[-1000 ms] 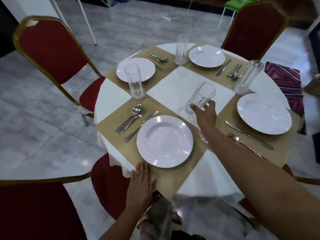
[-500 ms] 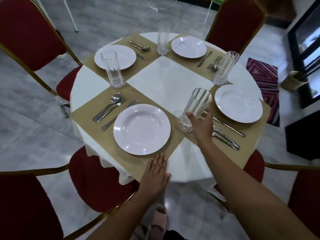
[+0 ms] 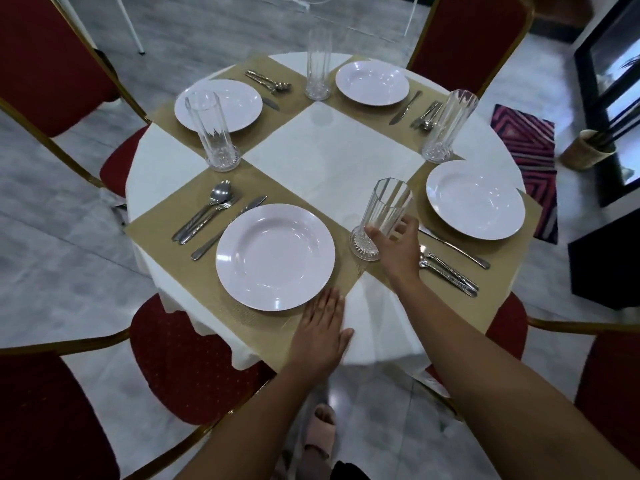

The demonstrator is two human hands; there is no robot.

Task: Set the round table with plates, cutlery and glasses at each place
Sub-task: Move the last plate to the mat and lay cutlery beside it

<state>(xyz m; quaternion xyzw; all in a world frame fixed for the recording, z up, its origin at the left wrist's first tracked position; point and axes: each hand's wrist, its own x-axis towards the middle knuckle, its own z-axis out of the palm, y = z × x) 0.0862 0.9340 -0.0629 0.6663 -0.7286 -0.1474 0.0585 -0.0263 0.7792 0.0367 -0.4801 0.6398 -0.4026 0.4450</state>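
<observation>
Right hand: the right hand (image 3: 398, 244) is wrapped round the low part of a tall clear ribbed glass (image 3: 385, 213), thumb on one side and fingers on the other.
Left hand: the left hand (image 3: 320, 330) lies flat with straight fingers on the near edge of a tan woven placemat (image 3: 156, 233) at 6 o'clock. It holds nothing.
Glass: it leans a bit, at about 5 o'clock on the round surface with the white cloth (image 3: 332, 157). It is between the near round white plate (image 3: 275, 258) and the silver cutlery (image 3: 446, 271) of the next place. I cannot tell if its foot is down yet.
Step now: I think this is the last glass going down. Three other glasses (image 3: 212, 129) already stand by the other places.
Do it well: tip it straight, set the foot flat by the mat corner, then let go slowly.
Watch out: keep the wrist off the cutlery just beside it at 4 o'clock, and do not bump the plate rim.
</observation>
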